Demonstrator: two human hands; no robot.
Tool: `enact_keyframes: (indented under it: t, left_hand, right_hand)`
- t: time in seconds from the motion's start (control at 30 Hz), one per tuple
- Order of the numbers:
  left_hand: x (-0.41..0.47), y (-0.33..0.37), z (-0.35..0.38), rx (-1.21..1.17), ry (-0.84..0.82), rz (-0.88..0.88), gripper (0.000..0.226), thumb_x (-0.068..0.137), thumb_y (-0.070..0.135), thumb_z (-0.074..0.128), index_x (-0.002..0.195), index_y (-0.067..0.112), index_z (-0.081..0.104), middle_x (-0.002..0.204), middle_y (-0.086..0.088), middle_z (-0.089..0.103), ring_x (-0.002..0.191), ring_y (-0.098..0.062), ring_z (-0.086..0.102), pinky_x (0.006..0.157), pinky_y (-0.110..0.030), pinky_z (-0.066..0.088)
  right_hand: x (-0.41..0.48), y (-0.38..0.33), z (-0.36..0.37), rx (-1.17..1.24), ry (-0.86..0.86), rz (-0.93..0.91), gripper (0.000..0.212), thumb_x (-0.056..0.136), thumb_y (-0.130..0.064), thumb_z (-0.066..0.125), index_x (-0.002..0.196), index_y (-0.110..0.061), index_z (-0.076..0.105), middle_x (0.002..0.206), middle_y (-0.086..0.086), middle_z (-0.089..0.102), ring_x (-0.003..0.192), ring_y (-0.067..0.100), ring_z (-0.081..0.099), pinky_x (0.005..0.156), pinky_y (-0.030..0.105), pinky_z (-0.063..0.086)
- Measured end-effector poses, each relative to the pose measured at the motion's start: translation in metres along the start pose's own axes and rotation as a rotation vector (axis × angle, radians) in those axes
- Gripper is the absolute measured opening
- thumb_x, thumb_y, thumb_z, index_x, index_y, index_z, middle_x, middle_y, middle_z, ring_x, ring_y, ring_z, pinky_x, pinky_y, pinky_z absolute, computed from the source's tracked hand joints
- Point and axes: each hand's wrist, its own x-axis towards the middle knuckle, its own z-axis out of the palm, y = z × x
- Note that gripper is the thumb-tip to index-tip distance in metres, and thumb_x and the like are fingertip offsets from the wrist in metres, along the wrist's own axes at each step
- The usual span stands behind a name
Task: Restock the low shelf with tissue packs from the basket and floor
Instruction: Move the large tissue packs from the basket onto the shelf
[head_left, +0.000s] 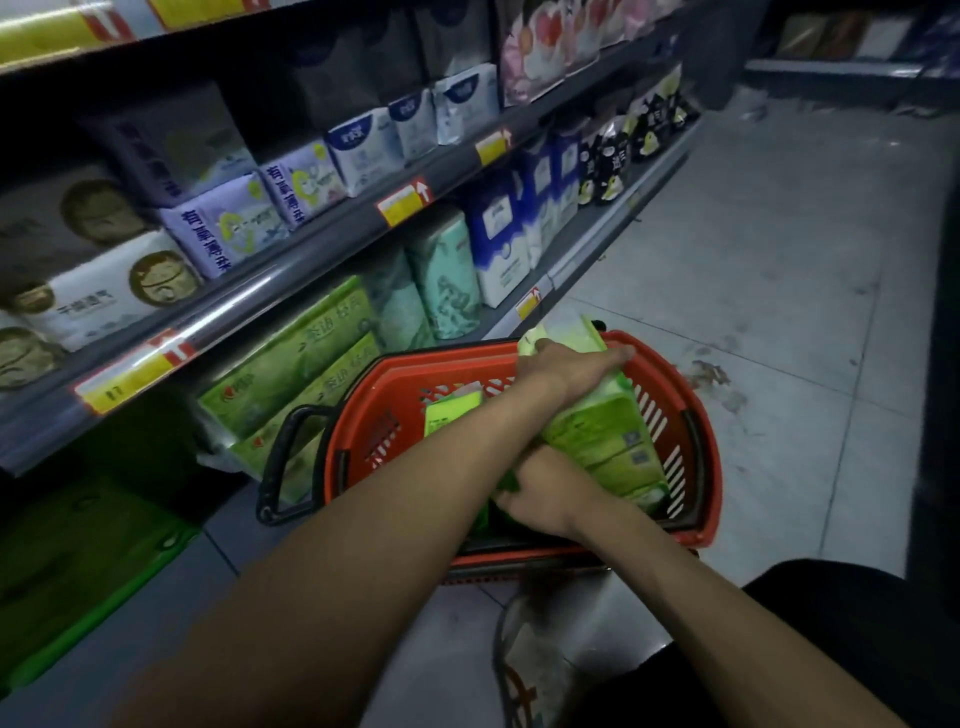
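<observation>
One shelf unit (311, 249) fills the left side with three tiers in view, above a grey tiled floor (779, 260). On the low shelf (587, 244), near its near end, lie at least two green packs (291, 364) stacked flat. Past them stand two teal packs (447, 275), then a row of blue-and-white ones too crowded to count. Four yellow-and-red tags (405, 200) sit on the lower shelf edges. One red basket (395, 374) stands on the floor just beside the low shelf's front edge, and its two black handles (283, 457) are folded down outside the rim. Two things show inside it. A long green pack (608, 431) lies tilted along the basket's right side, its far end raised over the far rim. A small pack (449, 410) lies lower, toward the far left corner. Both hands are on the long pack. The left hand (563, 369) reaches across the basket and clasps the pack's raised far end, fingers stretched along its top and thumb over its edge. The right hand (545, 501) grasps the near end at the basket's near edge, with knuckles up and fingers tucked beneath, out of sight. The pack runs between the two hands and touches both.
</observation>
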Motion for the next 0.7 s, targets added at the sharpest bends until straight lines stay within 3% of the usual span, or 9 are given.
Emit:
enact_keyframes:
  t: [0.17, 0.27, 0.33, 0.43, 0.53, 0.7]
  left_hand:
    - [0.012, 0.008, 0.025, 0.06, 0.008, -0.164, 0.141, 0.066, 0.078, 0.077, 0.165, 0.017, -0.004, 0.165, -0.022, 0.016, 0.152, -0.044, 0.022, 0.122, -0.05, 0.031]
    - [0.02, 0.007, 0.03, -0.06, -0.041, -0.198, 0.151, 0.06, 0.065, 0.085, 0.162, 0.021, -0.019, 0.166, -0.018, 0.022, 0.148, -0.045, 0.03, 0.119, -0.052, 0.036]
    - [0.022, 0.005, 0.03, -0.134, -0.045, -0.193, 0.141, 0.073, 0.053, 0.085, 0.161, 0.017, -0.019, 0.165, -0.02, 0.024, 0.147, -0.044, 0.033, 0.118, -0.052, 0.037]
    - [0.02, 0.001, 0.021, -0.218, -0.027, -0.159, 0.135, 0.079, 0.049, 0.084, 0.163, 0.012, -0.015, 0.166, -0.021, 0.022, 0.149, -0.041, 0.032, 0.12, -0.049, 0.035]
    - [0.015, -0.007, 0.013, -0.323, -0.007, -0.125, 0.13, 0.077, 0.044, 0.086, 0.163, 0.007, -0.004, 0.163, -0.019, 0.029, 0.145, -0.036, 0.039, 0.118, -0.044, 0.039]
    - [-0.003, -0.023, -0.024, -0.474, 0.01, -0.117, 0.12, 0.044, 0.045, 0.087, 0.149, 0.015, 0.037, 0.126, -0.014, 0.063, 0.101, -0.036, 0.07, 0.082, -0.053, 0.062]
  right_hand:
    - [0.005, 0.016, 0.012, -0.01, -0.032, 0.016, 0.065, 0.079, -0.048, 0.048, 0.136, -0.018, 0.057, 0.133, 0.019, 0.064, 0.12, 0.043, 0.059, 0.099, 0.051, 0.051]
    - [-0.002, 0.017, 0.006, 0.028, -0.017, 0.007, 0.065, 0.081, -0.047, 0.053, 0.142, -0.021, 0.054, 0.135, 0.018, 0.063, 0.123, 0.041, 0.058, 0.099, 0.048, 0.051]
    - [-0.007, 0.016, 0.001, 0.035, -0.01, 0.019, 0.058, 0.088, -0.04, 0.062, 0.142, -0.02, 0.054, 0.136, 0.017, 0.062, 0.123, 0.039, 0.058, 0.098, 0.042, 0.052]
    - [-0.008, 0.014, -0.001, 0.012, -0.03, 0.041, 0.05, 0.092, -0.037, 0.064, 0.138, -0.019, 0.058, 0.133, 0.015, 0.064, 0.121, 0.036, 0.06, 0.093, 0.034, 0.051]
    - [-0.01, 0.007, 0.0, -0.018, -0.046, 0.027, 0.05, 0.094, -0.037, 0.062, 0.14, -0.019, 0.058, 0.134, 0.016, 0.063, 0.122, 0.036, 0.059, 0.094, 0.036, 0.051]
    - [-0.011, -0.003, 0.006, -0.079, -0.047, 0.001, 0.052, 0.094, -0.039, 0.063, 0.142, -0.02, 0.057, 0.134, 0.015, 0.06, 0.124, 0.035, 0.058, 0.1, 0.037, 0.051]
